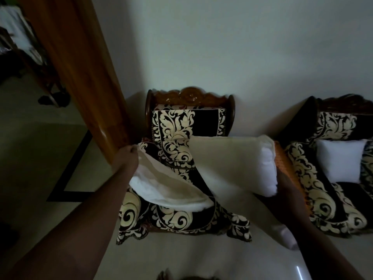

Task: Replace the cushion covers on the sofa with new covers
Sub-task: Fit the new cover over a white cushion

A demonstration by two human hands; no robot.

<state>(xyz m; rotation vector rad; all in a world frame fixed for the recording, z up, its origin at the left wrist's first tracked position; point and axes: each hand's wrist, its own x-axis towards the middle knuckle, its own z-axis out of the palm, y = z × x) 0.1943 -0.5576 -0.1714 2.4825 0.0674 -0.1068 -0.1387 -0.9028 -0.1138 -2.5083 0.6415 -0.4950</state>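
Observation:
A cream cushion cover (pixel 220 158) is stretched over the seat of a carved wooden armchair (pixel 189 96) with black-and-cream floral upholstery. My left hand (pixel 126 156) pinches the cover's left corner near the chair's arm. A white cushion insert (pixel 266 166) sticks out of the cover's right end, and more white padding (pixel 161 190) shows at the cover's lower left. My right hand (pixel 288 190) grips the right end from below, partly hidden under the insert. A second bare white cushion (pixel 341 160) lies on the sofa (pixel 314 188) to the right.
A wooden door frame (pixel 80 77) stands close on the left, touching the armchair's side. A pale wall is behind the furniture. Light tiled floor with a dark border strip (pixel 68 168) lies to the left and in front.

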